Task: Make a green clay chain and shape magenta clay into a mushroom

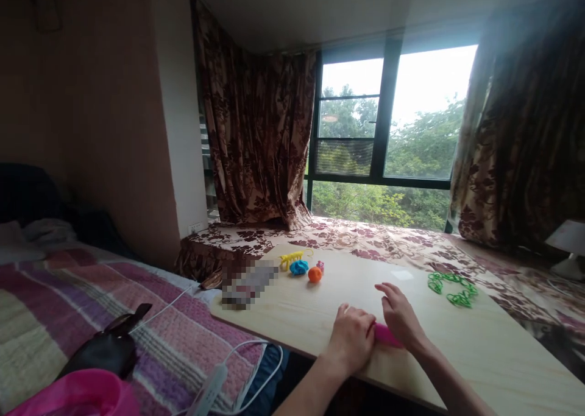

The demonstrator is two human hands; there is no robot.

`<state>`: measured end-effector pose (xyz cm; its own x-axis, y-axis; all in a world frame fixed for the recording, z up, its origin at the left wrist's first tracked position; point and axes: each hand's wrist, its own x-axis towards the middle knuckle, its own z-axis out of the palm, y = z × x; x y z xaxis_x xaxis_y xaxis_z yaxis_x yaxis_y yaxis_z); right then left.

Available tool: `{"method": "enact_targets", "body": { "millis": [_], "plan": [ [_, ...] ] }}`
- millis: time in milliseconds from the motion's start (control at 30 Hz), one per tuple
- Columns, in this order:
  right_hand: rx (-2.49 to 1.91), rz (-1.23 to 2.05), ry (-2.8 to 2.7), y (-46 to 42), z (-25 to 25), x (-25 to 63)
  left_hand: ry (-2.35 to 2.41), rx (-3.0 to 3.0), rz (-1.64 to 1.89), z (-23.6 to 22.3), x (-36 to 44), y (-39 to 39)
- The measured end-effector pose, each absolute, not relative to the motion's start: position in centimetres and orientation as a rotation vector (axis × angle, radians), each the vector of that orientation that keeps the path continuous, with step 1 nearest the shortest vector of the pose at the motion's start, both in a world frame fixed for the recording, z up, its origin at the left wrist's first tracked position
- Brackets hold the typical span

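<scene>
A bright pink roll, which looks like modelling clay, lies on the light wooden table near its front edge. Curled fingers of my left hand close over its left end and hide that part. My right hand is at the roll's right end, fingers apart and stretched forward; whether its heel touches the roll I cannot tell. Farther back on the table are a blue lump, an orange ball, a small pink piece and a yellow animal-like figure.
Thin green loops lie at the table's right side, and a white square near its back edge. A blurred-out object is at the left end. A bed with a black bag and white power strip flanks the table.
</scene>
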<state>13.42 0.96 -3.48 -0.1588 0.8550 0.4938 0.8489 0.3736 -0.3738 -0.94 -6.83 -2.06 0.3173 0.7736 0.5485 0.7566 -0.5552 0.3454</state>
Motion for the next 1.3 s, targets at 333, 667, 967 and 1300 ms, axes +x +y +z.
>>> {"method": "enact_targets", "body": {
  "millis": [333,667,967,1300],
  "plan": [
    [-1.717,-0.253,-2.278,-6.0,-6.5,15.6,1.488,2.583,0.905,-2.6,-1.3,-11.1],
    [-1.934,-0.046,-2.248,0.3,-3.6,14.9,1.637,2.52,0.471,-2.1,0.4,-2.9],
    [-1.531,-0.072,-2.446,-8.0,-4.9,16.8,1.439,2.788,0.516,-3.1,-3.1,-12.5],
    [-1.9,0.148,-2.247,0.6,-2.0,15.7,1.676,2.545,0.322,-1.6,0.4,-1.7]
  ]
}}
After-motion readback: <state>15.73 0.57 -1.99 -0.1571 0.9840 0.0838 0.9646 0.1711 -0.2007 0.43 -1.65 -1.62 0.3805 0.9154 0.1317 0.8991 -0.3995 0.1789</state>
